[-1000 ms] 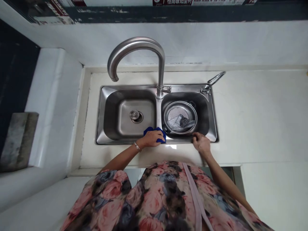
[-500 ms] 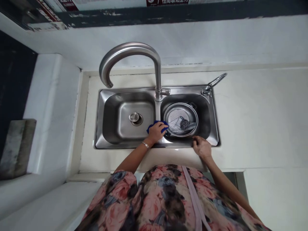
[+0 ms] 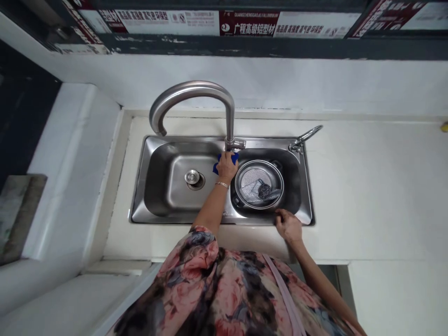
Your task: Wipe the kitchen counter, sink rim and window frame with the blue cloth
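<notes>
My left hand (image 3: 227,169) presses a blue cloth (image 3: 216,168) onto the divider between the two sink bowls, close to the base of the faucet (image 3: 229,116). Its fingers are closed over the cloth. At the sink's (image 3: 250,220) front rim, to the right, my right hand (image 3: 289,227) rests with curled fingers gripping the edge. Inside the right bowl sits a round metal steamer pot (image 3: 282,183) with dark handles. A steel wool scrubber (image 3: 264,190) and a crumpled clear plastic bag (image 3: 249,190) lie in it.
The left bowl has a round drain stopper (image 3: 192,177) tilted beside its drain hole. A slim second tap (image 3: 308,134) stands at the sink's back right corner. Pale countertop (image 3: 371,186) stretches to the right, and a wall ledge (image 3: 70,163) rises at left.
My left hand has slid the blue cloth along the divider, away from me toward the faucet base. My right hand stays at the front rim. The camera view has tilted slightly upward.
</notes>
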A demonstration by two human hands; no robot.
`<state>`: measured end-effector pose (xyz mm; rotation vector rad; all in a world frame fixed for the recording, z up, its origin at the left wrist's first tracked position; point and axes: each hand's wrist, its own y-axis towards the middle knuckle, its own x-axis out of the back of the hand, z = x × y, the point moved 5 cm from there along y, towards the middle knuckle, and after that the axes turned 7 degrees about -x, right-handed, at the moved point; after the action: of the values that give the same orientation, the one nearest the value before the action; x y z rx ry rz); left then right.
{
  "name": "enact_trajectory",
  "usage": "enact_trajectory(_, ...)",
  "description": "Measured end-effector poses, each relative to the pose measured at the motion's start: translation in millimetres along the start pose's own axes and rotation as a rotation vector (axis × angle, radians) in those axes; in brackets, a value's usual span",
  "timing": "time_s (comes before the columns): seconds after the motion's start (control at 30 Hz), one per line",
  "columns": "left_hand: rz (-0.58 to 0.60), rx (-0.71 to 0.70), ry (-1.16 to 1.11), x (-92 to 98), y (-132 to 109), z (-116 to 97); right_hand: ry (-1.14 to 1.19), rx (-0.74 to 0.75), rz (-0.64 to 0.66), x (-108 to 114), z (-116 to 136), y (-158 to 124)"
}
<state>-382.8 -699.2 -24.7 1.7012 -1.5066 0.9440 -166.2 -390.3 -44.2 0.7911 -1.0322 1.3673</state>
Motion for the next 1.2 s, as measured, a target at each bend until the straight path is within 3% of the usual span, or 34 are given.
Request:
enact_trajectory(0.13,0.012,-0.026,-0.005,0.5,11.4,4.2,-0.01,-0.01,0.017,-0.7,0.5,1.2)
enact_trajectory(0.23,-0.041,0.006,-0.069,7.7,12.1,9.5,-0.009,-0.018,0.026,-0.3,2.0,2.9)
enact_trajectory(0.5,-0.235,0.107,-0.209,13.3,-27.2,14.5,0.004,-0.039,0.033,0.8,6.5,6.9)
enact_trajectory(0.6,-0.287,0.223,-0.267,12.0,-29.5,20.9,-0.002,-0.033,0.049,0.4,5.4,6.6)
enact_trajectory(0.7,-0.257,0.325,-0.291,8.9,-19.8,26.1,-0.003,-0.032,0.044,0.6,2.1,4.9)
enact_trajectory(0.9,-0.281,0.316,-0.252,11.4,7.3,33.5,0.006,-0.017,0.023,1.3,-0.7,1.4)
enact_trajectory(1.2,-0.126,0.086,-0.05,37.4,64.2,35.7,-0.002,-0.025,0.041,2.2,-2.4,-0.3)
